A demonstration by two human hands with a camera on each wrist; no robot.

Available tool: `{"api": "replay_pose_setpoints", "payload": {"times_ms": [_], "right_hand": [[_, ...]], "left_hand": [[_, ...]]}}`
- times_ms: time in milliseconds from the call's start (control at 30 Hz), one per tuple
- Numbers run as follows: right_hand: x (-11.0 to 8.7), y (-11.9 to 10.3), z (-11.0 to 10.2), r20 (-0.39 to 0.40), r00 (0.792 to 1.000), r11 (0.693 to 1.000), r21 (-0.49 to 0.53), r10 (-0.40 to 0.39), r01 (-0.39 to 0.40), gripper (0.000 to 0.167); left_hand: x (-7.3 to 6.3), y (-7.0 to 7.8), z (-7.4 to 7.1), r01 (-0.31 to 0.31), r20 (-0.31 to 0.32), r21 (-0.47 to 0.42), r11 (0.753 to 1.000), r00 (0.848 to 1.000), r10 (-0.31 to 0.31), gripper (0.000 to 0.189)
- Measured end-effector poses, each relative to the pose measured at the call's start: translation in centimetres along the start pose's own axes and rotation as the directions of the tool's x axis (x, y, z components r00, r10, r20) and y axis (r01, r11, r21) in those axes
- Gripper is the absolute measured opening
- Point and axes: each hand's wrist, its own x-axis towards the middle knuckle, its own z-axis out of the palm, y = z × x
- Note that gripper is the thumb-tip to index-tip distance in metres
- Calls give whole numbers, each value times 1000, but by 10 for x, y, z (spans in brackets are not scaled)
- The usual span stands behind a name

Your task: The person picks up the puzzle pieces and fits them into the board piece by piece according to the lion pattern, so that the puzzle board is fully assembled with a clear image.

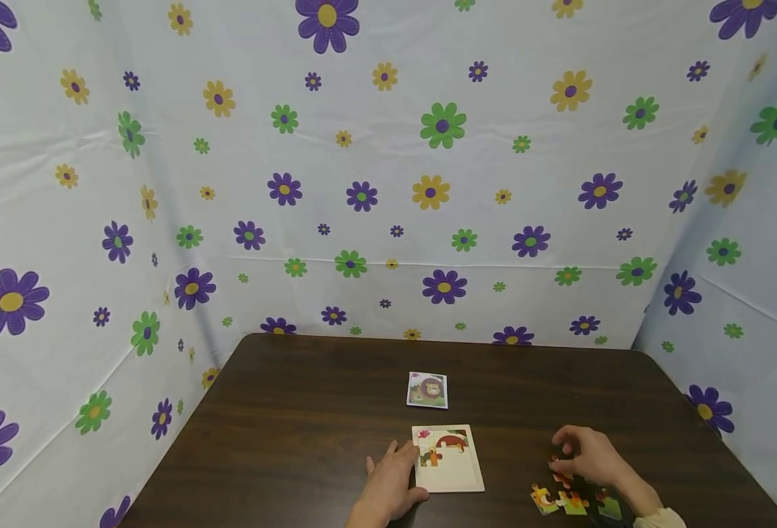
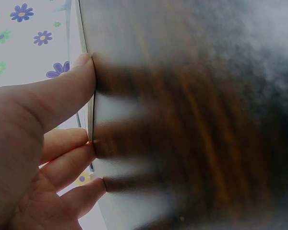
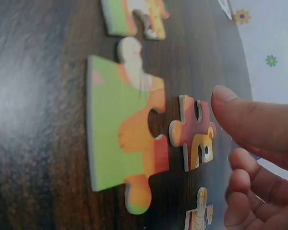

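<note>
A cream puzzle tray lies in front of me with a few fitted pieces along its top and left side. My left hand rests at the tray's left edge, its thumb near the lower corner. In the left wrist view the thumb and fingertips touch down along the edge. My right hand hovers over the loose pieces, thumb and fingers apart with nothing between them. Closest to it is a red-brown puzzle piece showing an eye. A green and orange piece lies beside that one.
A small lion picture card lies behind the tray. More loose puzzle pieces are on the dark wooden table, right of the tray. A flower-patterned curtain encloses the table at the back and sides.
</note>
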Motion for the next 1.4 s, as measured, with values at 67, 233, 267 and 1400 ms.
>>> {"api": "replay_pose_setpoints", "payload": {"times_ms": [67, 233, 267, 1400], "right_hand": [[0, 1, 1, 14, 1000, 1000, 11, 15, -16, 34], [1, 1, 5, 22, 999, 999, 1, 45, -45, 31], [1, 1, 5, 24, 998, 999, 4, 52, -52, 29], [9, -16, 13, -90, 993, 994, 87, 74, -66, 21]], "left_hand": [[0, 0, 0, 2, 3, -5, 1000, 1000, -2, 60], [-1, 0, 1, 4, 5, -15, 1000, 1000, -4, 60], [-1, 0, 1, 2, 3, -15, 1000, 1000, -2, 60], [2, 3, -1, -2, -3, 7, 1000, 1000, 2, 62]]}}
